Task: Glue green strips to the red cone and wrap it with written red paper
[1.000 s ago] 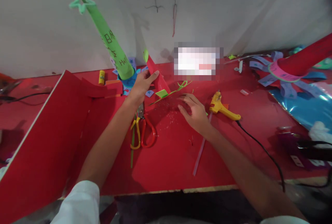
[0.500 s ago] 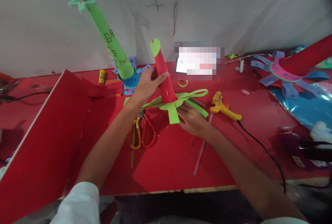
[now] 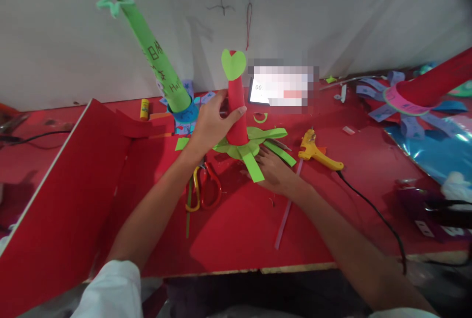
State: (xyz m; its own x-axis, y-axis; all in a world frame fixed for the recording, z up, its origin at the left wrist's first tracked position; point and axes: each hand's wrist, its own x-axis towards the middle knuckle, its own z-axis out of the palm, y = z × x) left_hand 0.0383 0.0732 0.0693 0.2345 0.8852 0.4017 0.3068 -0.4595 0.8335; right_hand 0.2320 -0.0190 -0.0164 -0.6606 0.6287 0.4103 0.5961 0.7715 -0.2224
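A red paper cone [image 3: 237,97] stands almost upright over the table, a green paper heart [image 3: 233,65] at its top. Around its foot is a scalloped green paper base [image 3: 238,151] with green strips sticking out. My left hand [image 3: 214,120] is closed around the cone, thumb across its front. Low at the base's right side, my right hand [image 3: 275,170] has its fingers stretched out, tips partly hidden by the green paper; it touches the base. Scissors [image 3: 204,187] with red and yellow handles lie below my left forearm. Right of my right hand lies a yellow glue gun [image 3: 317,153].
A tall green paper cone [image 3: 158,57] with a star stands at the back left. A red board [image 3: 55,200] rises on the left. At the back are a glue stick [image 3: 144,109] and a lit screen [image 3: 260,91]. Another red cone [image 3: 438,82] leans in at right.
The red cone has turned so its heart faces me, and it stands straighter, its top shifted right. My left hand moved slightly right with it; the green strips swung round.
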